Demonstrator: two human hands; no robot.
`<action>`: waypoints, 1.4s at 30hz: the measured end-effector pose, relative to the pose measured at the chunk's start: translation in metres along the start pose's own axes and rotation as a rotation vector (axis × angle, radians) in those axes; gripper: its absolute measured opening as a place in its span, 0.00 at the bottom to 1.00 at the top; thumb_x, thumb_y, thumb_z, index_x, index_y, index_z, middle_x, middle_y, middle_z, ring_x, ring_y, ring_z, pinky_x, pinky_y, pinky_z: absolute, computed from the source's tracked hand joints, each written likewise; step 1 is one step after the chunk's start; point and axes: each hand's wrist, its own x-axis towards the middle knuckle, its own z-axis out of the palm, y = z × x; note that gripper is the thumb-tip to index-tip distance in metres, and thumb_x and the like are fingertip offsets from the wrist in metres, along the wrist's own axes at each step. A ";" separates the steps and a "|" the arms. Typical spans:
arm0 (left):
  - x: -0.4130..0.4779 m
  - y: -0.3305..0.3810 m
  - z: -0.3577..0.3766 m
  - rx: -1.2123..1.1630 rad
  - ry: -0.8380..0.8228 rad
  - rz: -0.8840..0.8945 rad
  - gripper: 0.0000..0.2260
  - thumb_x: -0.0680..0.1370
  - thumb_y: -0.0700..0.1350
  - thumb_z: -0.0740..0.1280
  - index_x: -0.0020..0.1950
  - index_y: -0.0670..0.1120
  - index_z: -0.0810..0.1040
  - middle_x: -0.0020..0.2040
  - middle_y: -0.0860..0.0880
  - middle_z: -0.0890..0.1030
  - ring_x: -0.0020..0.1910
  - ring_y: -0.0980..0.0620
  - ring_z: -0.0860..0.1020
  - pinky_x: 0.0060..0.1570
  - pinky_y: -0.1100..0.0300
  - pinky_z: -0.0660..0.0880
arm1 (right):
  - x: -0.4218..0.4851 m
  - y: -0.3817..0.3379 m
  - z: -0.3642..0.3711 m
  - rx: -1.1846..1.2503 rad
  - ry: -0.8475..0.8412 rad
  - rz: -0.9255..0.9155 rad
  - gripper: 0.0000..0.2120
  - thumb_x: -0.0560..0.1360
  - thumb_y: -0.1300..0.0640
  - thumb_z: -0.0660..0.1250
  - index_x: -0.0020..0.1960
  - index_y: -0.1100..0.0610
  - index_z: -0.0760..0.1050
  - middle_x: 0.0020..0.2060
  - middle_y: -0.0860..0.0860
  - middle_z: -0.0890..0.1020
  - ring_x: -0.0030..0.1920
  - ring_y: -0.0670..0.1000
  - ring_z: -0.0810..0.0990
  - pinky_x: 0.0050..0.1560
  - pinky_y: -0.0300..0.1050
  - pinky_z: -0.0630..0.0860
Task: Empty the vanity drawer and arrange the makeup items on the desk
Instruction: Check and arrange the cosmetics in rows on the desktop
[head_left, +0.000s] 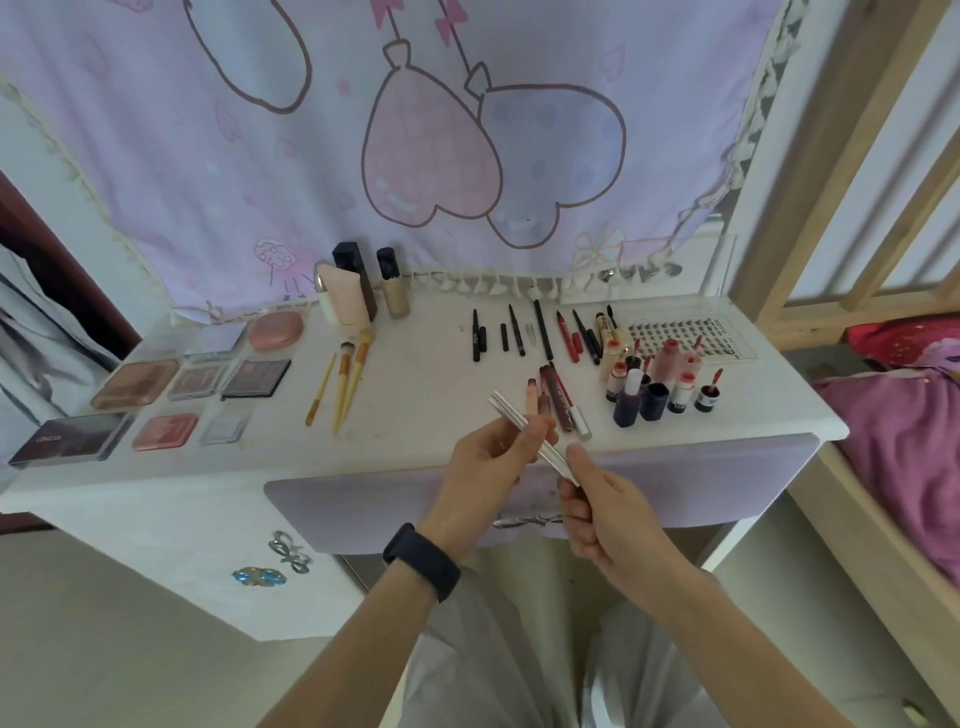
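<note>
The white desk (415, 400) bears palettes (137, 384), brushes (349, 379), pencils (519, 332) and small bottles (655, 387).

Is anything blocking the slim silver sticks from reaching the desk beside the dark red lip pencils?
Nothing visible. The left hand and right hand hold the slim silver sticks above the white desk at its front edge; bare desktop lies beside the dark red lip pencils.
</note>
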 end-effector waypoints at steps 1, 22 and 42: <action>0.001 0.001 -0.002 0.025 -0.022 0.011 0.16 0.75 0.60 0.66 0.51 0.51 0.85 0.47 0.52 0.87 0.47 0.57 0.82 0.47 0.61 0.75 | -0.001 0.002 -0.003 -0.080 -0.009 -0.017 0.23 0.81 0.41 0.60 0.40 0.59 0.74 0.25 0.49 0.71 0.23 0.47 0.65 0.23 0.39 0.62; 0.019 -0.019 -0.071 0.870 0.414 0.328 0.25 0.81 0.58 0.51 0.25 0.51 0.58 0.21 0.52 0.64 0.21 0.53 0.61 0.24 0.61 0.55 | 0.034 -0.016 0.055 -0.606 -0.012 -0.391 0.24 0.83 0.41 0.53 0.35 0.55 0.63 0.26 0.48 0.65 0.28 0.46 0.62 0.31 0.41 0.65; 0.055 -0.039 -0.087 0.709 0.363 0.081 0.27 0.81 0.53 0.63 0.22 0.49 0.65 0.20 0.52 0.64 0.23 0.52 0.62 0.26 0.61 0.58 | 0.056 -0.030 0.045 -0.615 -0.085 -0.308 0.04 0.80 0.52 0.67 0.53 0.50 0.74 0.42 0.50 0.83 0.28 0.48 0.78 0.30 0.41 0.77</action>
